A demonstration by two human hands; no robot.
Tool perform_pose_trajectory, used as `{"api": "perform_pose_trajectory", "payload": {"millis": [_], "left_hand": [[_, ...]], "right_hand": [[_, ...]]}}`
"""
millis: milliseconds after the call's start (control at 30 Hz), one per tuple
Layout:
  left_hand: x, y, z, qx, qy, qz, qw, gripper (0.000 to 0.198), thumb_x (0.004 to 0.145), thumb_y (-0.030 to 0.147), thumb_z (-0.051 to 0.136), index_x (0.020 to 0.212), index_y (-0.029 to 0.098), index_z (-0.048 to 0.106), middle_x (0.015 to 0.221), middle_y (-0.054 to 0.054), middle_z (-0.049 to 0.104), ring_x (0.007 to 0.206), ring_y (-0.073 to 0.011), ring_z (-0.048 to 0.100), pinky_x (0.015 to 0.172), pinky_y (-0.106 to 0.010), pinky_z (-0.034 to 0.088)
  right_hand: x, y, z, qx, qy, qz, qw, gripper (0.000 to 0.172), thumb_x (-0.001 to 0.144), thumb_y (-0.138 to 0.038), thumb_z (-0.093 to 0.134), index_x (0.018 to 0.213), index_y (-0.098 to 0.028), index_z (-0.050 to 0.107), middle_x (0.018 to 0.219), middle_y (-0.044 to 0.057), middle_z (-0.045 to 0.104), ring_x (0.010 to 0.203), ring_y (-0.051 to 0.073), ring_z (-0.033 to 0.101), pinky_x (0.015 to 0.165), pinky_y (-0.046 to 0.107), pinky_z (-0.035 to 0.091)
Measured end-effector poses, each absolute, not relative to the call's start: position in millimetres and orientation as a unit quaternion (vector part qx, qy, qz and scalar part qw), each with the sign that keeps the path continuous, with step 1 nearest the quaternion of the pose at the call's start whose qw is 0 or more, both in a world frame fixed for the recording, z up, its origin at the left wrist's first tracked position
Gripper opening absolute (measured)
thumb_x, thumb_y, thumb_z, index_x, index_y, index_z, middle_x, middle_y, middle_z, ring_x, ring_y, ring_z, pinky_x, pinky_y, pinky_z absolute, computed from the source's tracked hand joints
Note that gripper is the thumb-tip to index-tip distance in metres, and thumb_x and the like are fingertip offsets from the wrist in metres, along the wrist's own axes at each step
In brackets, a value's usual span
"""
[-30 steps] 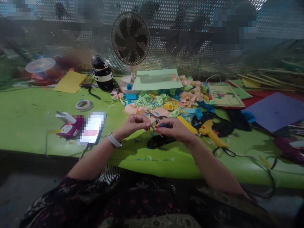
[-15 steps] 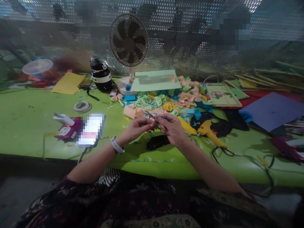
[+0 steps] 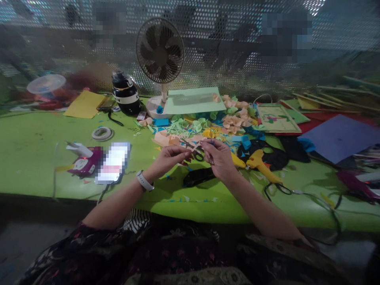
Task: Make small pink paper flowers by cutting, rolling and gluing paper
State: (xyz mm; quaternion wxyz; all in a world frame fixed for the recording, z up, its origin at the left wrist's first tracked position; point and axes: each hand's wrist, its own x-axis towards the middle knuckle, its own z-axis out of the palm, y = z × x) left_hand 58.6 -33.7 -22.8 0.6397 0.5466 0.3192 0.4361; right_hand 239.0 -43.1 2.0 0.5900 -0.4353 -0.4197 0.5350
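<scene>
In front of me my left hand (image 3: pixel 170 161), with a white watch on the wrist, is closed in a pinch. A thin pale paper strip (image 3: pixel 196 147) runs from near its fingertips to those of my right hand (image 3: pixel 220 160). My right hand is closed around a slim needle-like tool (image 3: pixel 211 133) that points upward; a bit of blue shows at its base, and the rest is hidden by my fingers. Behind and between the hands lie dark-handled scissors (image 3: pixel 198 155). Below the hands rests a black elongated object (image 3: pixel 197 177) whose kind is unclear.
Paper flowers (image 3: pixel 234 120) and scraps heap behind my hands, near a fan (image 3: pixel 160 55) and a black bottle (image 3: pixel 126 95). A yellow glue gun (image 3: pixel 261 164) with its cable lies right. Left are a lit phone (image 3: pixel 113 163), a purple device (image 3: pixel 87 162) and a tape roll (image 3: pixel 102 133).
My hands have moved apart slightly, the right one shifting to the right. The pale strip between them and the scissors' handles now show more clearly.
</scene>
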Motion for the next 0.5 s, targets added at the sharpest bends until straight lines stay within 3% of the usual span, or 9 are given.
{"api": "perform_pose_trajectory", "payload": {"millis": [300,500], "left_hand": [[61.2,-33.9,-26.8,0.526,0.307,0.449,0.653,0.027,0.072,0.037,0.085,0.091,0.019,0.08,0.086,-0.007,0.078,0.075,-0.0158,0.073,0.064,-0.025,0.06],[60.9,-35.4,-24.1,0.493,0.302,0.456,0.677,0.03,0.069,0.039,0.086,0.09,0.018,0.08,0.084,-0.008,0.078,0.075,-0.0166,0.073,0.067,-0.028,0.062]], "right_hand": [[239.2,-41.7,-1.6,-0.433,-0.442,0.519,0.59,0.03,0.066,-0.045,0.081,0.074,-0.021,0.065,0.043,-0.011,0.04,0.037,0.004,0.024,0.036,0.021,0.018],[237.5,-42.0,-1.8,-0.438,-0.435,0.513,0.596,0.029,0.063,-0.043,0.083,0.073,-0.021,0.067,0.044,-0.01,0.042,0.038,0.004,0.025,0.036,0.021,0.017]]}}
